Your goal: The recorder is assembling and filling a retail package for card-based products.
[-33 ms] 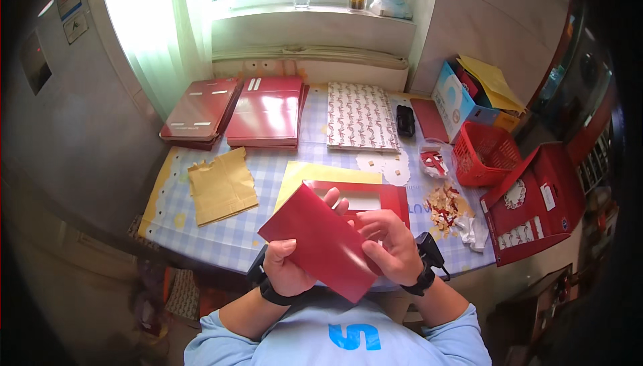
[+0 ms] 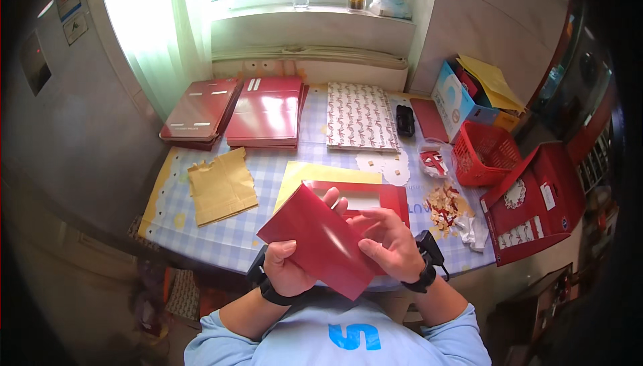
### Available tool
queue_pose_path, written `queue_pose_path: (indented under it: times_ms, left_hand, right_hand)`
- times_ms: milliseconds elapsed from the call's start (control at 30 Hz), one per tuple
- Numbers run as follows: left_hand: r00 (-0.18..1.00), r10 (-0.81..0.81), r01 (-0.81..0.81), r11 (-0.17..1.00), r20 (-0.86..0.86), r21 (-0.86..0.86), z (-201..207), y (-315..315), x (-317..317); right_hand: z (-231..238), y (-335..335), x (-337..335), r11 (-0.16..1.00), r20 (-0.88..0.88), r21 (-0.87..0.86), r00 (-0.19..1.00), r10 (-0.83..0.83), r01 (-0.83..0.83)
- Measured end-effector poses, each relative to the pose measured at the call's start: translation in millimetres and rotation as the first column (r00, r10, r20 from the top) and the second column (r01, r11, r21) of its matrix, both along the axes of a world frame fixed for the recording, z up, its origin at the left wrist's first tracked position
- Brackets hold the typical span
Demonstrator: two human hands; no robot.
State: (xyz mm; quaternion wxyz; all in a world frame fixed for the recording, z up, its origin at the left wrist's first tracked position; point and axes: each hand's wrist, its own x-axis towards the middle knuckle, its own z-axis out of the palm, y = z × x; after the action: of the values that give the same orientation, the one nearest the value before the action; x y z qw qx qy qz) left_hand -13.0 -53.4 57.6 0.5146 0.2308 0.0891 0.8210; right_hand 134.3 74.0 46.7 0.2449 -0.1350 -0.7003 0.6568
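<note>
A glossy dark red card sheet [image 2: 318,239] is held tilted above the table's front edge. My left hand [image 2: 288,269] grips its lower left side, thumb on top and fingers underneath, with some fingertips showing past the far edge. At the right edge of the sheet, my right hand [image 2: 392,245] has its thumb against the card and its fingers curled. Partly hidden behind the sheet lies a red frame-like card piece [image 2: 398,198] with a pale window, resting on a yellow paper sheet [image 2: 295,182].
Stacks of red folded boards [image 2: 264,111] and a patterned board stack [image 2: 362,115] line the back. A torn brown paper piece [image 2: 222,188] lies left. To the right are a red basket [image 2: 482,155], paper scraps [image 2: 445,208], white crumpled paper [image 2: 474,232] and an open red box [image 2: 536,205].
The sheet's lower corner has risen slightly. My right hand has shifted a little up and left along its edge, while my left hand stays in place.
</note>
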Motion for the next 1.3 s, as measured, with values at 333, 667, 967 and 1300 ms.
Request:
queue_pose_path:
  times_ms: [333,667,967,1300]
  left_hand:
    - [-0.133,0.239,-0.785,0.567,-0.962,0.25,5.1,-2.2,-70.4]
    - [-0.662,0.273,-0.362,0.698,-0.698,0.617,20.8,46.0,-27.2]
    - [-0.595,0.229,-0.494,0.652,-0.77,0.575,23.0,51.6,-43.4]
    - [-0.151,0.327,-0.859,0.424,-0.933,0.287,12.3,75.1,-48.3]
  right_hand:
    - [35.9,38.5,8.7,0.951,0.36,0.227,0.925,0.12,-0.212]
    - [66.7,33.8,-10.3,0.784,0.303,0.517,0.93,0.207,-0.343]
    - [66.1,55.0,3.2,0.949,0.306,0.199,0.936,0.176,-0.244]
    - [-23.6,17.2,-5.5,0.967,-0.255,-0.254,0.966,-0.042,-0.025]
